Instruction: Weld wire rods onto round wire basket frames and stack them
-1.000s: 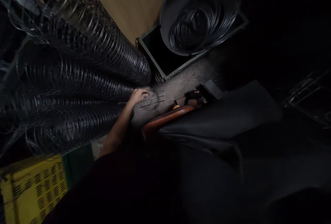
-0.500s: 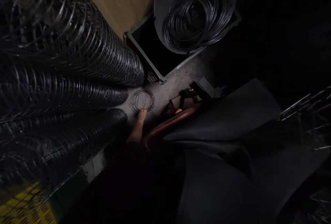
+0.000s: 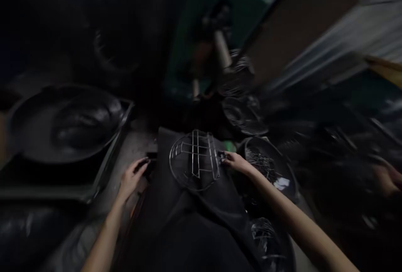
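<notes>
A round wire rack with straight cross wires lies on the dark sheet over my lap. To its right, my right hand pinches a small dark thing beside the rack's edge, too blurred to name. My left hand is left of the lap, apart from the rack. Its thumb and fingers are closed around something small and black, near a dark block. Motion blur and dim light hide the details.
A large dark dish rests on a green-rimmed crate at left. On the right stands a round tub holding wire pieces. A person is farther ahead; a blurred hand shows at far right.
My view has swung from the floor by the stacked wire rings to my lap. The reaching arm has drawn back, both hands now show, and a wire rack lies on the sheet.
</notes>
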